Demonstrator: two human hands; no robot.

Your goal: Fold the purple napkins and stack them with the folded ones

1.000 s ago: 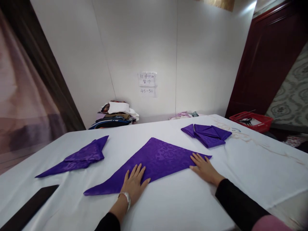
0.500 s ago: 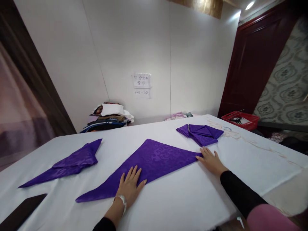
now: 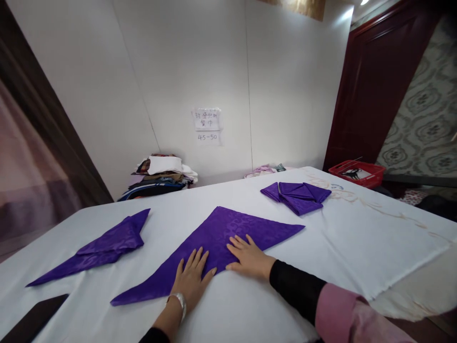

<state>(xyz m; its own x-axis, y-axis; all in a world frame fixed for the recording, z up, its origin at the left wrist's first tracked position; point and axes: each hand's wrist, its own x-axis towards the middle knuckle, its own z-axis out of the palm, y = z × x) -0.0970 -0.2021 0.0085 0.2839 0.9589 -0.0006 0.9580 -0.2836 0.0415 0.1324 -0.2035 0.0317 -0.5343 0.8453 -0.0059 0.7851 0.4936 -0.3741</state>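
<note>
A purple patterned napkin [image 3: 224,228], folded into a wide triangle, lies on the white-covered table [image 3: 228,309] with its peak pointing away from me. My left hand [image 3: 193,276] rests flat on its near edge, left of the middle, fingers spread; a silver bracelet circles that wrist. Beside it my right hand [image 3: 250,257] also lies on the cloth, fingers stretched out and palm down. Neither hand grips anything. Farther left is a second folded purple napkin [image 3: 110,243], long and pointed. Another purple napkin [image 3: 300,197], folded into several flaps, sits at the back right.
A dark flat object [image 3: 35,319] lies at the front left. Behind the table are a pile of folded clothes [image 3: 160,176] and a red basket [image 3: 371,177]. Handwritten paper signs [image 3: 207,126] hang on the white wall. A curtain [image 3: 35,157] hangs at left.
My right hand has moved left from the napkin's right tip to its middle, next to my left hand. The left hand stays in place. The view has shifted slightly.
</note>
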